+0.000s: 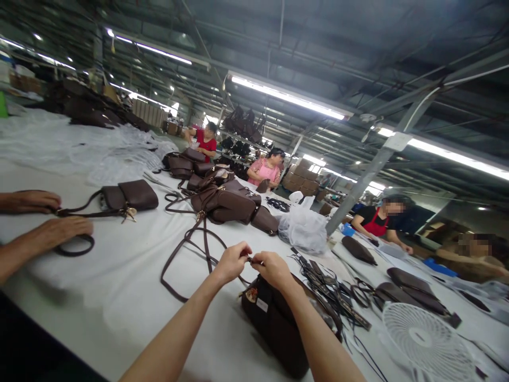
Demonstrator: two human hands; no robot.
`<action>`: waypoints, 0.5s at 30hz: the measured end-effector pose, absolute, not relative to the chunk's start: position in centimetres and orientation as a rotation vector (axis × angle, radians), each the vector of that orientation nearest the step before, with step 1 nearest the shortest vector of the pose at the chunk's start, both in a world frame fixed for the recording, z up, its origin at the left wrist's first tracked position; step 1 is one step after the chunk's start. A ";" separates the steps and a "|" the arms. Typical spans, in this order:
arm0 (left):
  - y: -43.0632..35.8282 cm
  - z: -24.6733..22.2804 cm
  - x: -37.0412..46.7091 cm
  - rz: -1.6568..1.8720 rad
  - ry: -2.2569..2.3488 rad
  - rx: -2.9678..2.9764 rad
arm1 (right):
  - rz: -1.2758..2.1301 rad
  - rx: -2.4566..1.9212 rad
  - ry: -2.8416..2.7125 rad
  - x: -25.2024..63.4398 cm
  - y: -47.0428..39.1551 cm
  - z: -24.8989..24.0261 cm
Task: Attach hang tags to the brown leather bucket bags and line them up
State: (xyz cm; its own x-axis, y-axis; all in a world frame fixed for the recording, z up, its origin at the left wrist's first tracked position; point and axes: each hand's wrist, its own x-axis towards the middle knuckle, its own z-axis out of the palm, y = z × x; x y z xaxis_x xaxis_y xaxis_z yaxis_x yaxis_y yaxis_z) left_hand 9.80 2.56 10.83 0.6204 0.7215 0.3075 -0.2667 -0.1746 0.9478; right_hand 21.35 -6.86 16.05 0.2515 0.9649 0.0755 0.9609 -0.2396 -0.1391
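A dark brown bag (274, 323) lies on the white table below my hands, with a round charm (251, 295) and a small white label on its side. My left hand (233, 262) pinches the end of a thin brown strap (175, 289), which loops over the table to the left. Just right of it, my right hand (272, 268) is closed on a small part at the bag's upper edge. The fingertips of both hands nearly meet there, and the small part between them is mostly hidden.
Brown bags (230, 204) are piled ahead, beside clear plastic wrap (304, 228). Dark straps (330, 289) and a white fan (427, 339) stand right. Another person's hands (63, 231) hold a bag's strap at the left. More people work beyond the table.
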 end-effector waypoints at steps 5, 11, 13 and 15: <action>2.1 9.0 10.9 0.859 0.310 1.260 | 0.019 -2.369 -1.814 22.0 -7.1 15.9; 1.0 7.0 12.0 0.937 0.382 1.097 | 0.037 -2.378 -1.770 22.1 -7.2 15.9; 0.7 7.0 12.4 0.962 0.399 1.097 | 0.029 -2.383 -1.753 22.0 -7.2 15.9; 0.5 7.2 12.8 0.991 0.415 1.113 | 0.023 -2.385 -1.741 22.0 -7.3 16.0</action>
State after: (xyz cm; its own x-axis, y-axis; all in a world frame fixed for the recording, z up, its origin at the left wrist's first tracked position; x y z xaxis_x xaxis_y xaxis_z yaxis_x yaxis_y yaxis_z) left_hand 12.75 0.48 7.17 0.5288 0.8290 0.1818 -0.4520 0.0937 0.8871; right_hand 21.97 -7.26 15.98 0.3109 0.9453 0.0985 0.9425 -0.2932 -0.1607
